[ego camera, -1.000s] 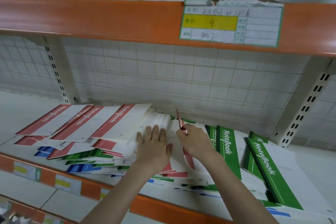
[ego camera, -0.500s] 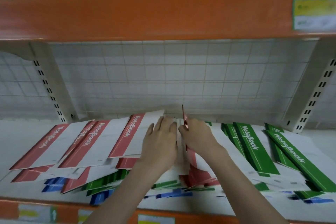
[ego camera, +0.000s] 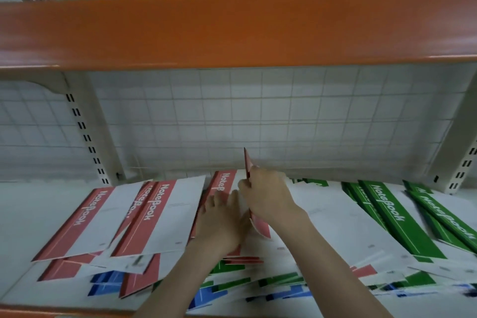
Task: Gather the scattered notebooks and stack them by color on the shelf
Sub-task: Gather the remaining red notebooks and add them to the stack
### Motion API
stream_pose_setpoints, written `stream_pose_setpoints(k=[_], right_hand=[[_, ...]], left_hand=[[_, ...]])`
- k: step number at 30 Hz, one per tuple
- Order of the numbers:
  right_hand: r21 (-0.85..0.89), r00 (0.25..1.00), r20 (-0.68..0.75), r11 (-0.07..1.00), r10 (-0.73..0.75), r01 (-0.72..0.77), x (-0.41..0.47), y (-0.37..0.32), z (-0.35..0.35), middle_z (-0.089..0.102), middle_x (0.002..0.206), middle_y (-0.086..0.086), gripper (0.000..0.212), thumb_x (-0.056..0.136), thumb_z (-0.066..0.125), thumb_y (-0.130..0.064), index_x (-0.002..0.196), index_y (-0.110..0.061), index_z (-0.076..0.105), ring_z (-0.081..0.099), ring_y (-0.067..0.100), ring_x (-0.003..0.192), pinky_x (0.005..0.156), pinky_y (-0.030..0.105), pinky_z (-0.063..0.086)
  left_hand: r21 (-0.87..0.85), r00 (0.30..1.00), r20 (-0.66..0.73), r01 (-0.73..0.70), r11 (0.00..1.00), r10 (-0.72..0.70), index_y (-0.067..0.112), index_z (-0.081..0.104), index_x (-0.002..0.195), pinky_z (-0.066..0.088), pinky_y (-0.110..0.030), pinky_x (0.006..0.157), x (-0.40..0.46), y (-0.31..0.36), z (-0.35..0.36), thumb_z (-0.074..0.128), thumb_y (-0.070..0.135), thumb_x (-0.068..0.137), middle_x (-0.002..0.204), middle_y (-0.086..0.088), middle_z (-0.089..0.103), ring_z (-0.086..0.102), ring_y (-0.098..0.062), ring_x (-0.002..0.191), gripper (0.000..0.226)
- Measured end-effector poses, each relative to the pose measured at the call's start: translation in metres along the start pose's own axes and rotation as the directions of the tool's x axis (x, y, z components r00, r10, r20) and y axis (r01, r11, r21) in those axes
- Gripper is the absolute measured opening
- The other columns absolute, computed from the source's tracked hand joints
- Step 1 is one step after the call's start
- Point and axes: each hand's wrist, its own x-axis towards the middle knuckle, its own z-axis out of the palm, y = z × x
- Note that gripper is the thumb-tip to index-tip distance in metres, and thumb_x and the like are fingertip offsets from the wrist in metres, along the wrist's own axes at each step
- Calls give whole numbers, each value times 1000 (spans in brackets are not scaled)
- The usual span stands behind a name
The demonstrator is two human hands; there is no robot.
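Hands overlap: right hand (ego camera: 265, 196) pinches upright red notebook (ego camera: 247, 162); left hand (ego camera: 222, 219) flat, half-hidden.

One head-worn wide-angle view, we look forward and slightly down, close to the shelf (ego camera: 38, 209), orange upper shelf edge (ego camera: 232, 31) overhead, wire-grid back panel (ego camera: 258, 121) ahead

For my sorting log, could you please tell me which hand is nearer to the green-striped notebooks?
Right. The right hand, gripping an upright red notebook, is just left of the green-striped notebooks; the left hand lies farther left, on the red ones.
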Motion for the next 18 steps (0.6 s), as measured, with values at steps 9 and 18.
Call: stream_pose_setpoints(k=[9,18], right_hand=[[-4,998,21,998,60,-59,-1,8,5,52,75,4,19,93,43,-25,78,-13,45,51,23,69,58,28,39],[-14,999,-30,1000,11,-11,0,10,-3,43,63,1,35,93,44,-23,61,-15,34,44,20,59,47,26,27]], left_hand=[[-147,985,-169,-35,989,10,29,42,136,31,-47,109,-1,5,-3,48,37,94,144,0,41,35,-24,133,43],[-620,948,-300,-111,777,-104,14,52,133,36,0,65,7,-17,-16,71,16,82,125,-3,59,57,-12,102,54]])
